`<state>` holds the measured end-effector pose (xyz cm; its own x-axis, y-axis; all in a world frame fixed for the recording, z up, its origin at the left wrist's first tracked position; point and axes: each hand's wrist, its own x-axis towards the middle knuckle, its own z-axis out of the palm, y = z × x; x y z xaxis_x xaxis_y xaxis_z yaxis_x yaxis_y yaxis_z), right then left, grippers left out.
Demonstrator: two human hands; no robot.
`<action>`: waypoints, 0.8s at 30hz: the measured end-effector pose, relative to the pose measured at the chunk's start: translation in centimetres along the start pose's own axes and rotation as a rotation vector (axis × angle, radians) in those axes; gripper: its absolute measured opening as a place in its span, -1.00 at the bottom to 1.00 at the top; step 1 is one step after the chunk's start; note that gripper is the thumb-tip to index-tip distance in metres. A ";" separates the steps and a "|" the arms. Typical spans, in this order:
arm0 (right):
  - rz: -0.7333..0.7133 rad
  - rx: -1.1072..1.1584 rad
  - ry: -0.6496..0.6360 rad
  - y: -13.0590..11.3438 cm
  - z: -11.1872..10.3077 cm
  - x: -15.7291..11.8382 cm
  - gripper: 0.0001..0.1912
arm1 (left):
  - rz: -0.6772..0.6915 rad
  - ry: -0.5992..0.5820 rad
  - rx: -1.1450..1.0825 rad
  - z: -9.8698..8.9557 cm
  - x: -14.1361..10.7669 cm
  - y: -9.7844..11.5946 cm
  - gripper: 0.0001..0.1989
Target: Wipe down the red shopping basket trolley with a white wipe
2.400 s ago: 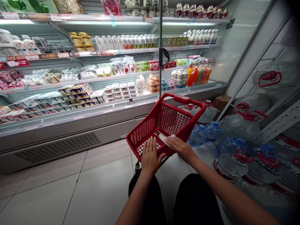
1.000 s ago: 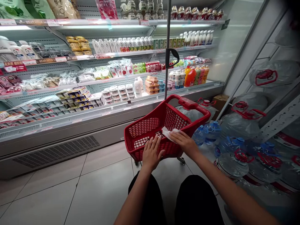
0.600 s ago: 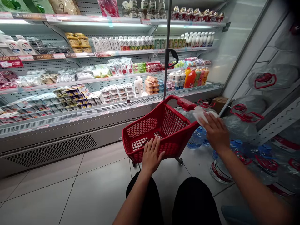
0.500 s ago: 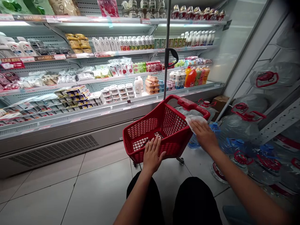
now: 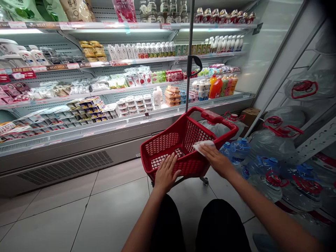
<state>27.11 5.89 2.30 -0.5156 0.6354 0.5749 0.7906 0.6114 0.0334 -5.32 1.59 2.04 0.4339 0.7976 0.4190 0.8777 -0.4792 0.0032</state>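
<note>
A red plastic shopping cart [image 5: 193, 167] with mesh walls stands in front of me, its handle toward the right. My left hand [image 5: 166, 174] lies on the near rim of its basket, fingers stretched out and holding nothing. Under the fingers of my right hand [image 5: 215, 158] is a white cloth [image 5: 204, 144], folded over the near rim further right, short of the handle [image 5: 219, 119]. Part of the cloth is hidden by those fingers.
Behind the cart runs a refrigerated display case [image 5: 86, 136] stocked with yogurt cups, bottles and bags. A grey pole with a black grip [image 5: 194, 66] rises in front of it. Large water bottles [image 5: 273, 175] crowd the right side. My knees [image 5: 220, 224] are below the cart.
My right hand has slid the cloth leftward along the cart's near rim, away from the handle corner. My left hand stays on the rim, slightly further left. The view has shifted a little.
</note>
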 end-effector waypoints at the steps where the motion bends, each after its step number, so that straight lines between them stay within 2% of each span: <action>1: 0.034 -0.027 0.016 1.5 -0.7 -0.5 -0.28 | -0.031 0.000 0.011 -0.2 -0.5 -1.0 -0.32; 5: 0.190 -0.099 0.074 6.5 -2.1 -1.5 -0.35 | -0.146 -0.026 0.029 -0.5 -2.6 -4.8 -0.39; 7: 0.258 -0.085 0.099 7.6 -1.4 -1.2 -0.38 | -0.141 -0.037 0.013 -0.2 -3.3 -5.3 -0.39; 9: 0.287 -0.043 0.105 7.4 0.2 -0.4 -0.40 | -0.123 -0.025 -0.005 0.3 -3.5 -4.7 -0.36; 12: 0.249 0.051 0.066 4.5 3.3 1.0 -0.41 | -0.130 0.016 -0.020 1.3 -3.2 -2.4 -0.28; 16: 0.182 0.207 0.032 -2.8 6.0 1.9 -0.40 | -0.155 0.053 -0.017 2.2 -2.9 0.8 -0.20; 20: 0.059 0.340 -0.036 -9.2 5.6 1.6 -0.39 | -0.175 0.089 -0.001 2.0 -3.3 2.8 -0.15; 22: -0.018 0.390 -0.082 -10.8 4.7 1.1 -0.38 | -0.162 0.089 -0.002 1.6 -3.9 3.3 -0.14; 24: -0.085 0.419 -0.125 -11.3 3.6 0.3 -0.38 | -0.100 0.059 -0.020 0.9 -4.5 3.2 -0.13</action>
<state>16.80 0.92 -0.86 -0.6293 0.6111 0.4802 0.5547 0.7859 -0.2733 -4.30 -3.16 -0.69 0.3309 0.8193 0.4682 0.9115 -0.4059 0.0660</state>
